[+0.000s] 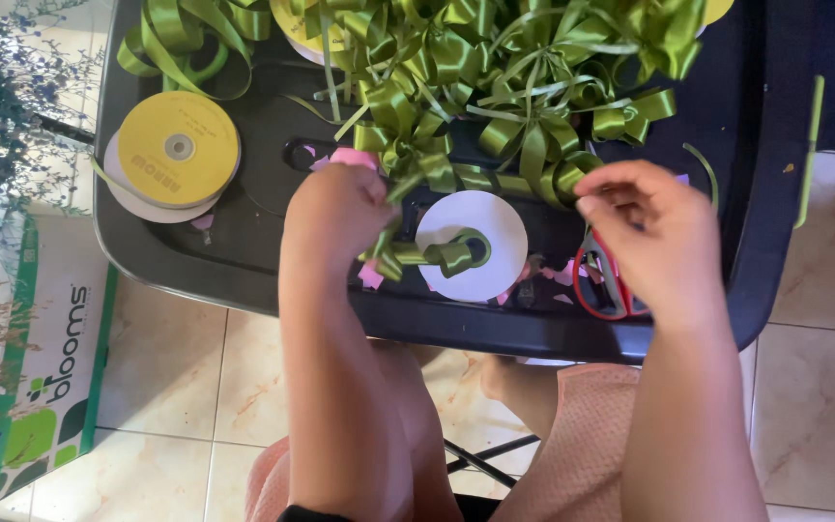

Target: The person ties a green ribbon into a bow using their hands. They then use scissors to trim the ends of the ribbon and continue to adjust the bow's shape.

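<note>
Centre of frame: left hand (335, 208) and right hand (651, 232), both pinched shut on a shiny olive-green ribbon strip (495, 181) stretched above the white cardboard disc (473, 244). Even tension should keep loops uniform.

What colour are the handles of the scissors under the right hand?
Red, seen in the head view: the scissors lie on the dark tray, partly covered by the right hand.

Bright, even daylight fills the view. Glare washes out the pale floor tiles (814, 242) at right and the top left corner. The dark glossy table (244, 261) shows soft sheen. Focus is fairly sharp, with shallow shadows underneath.
</note>
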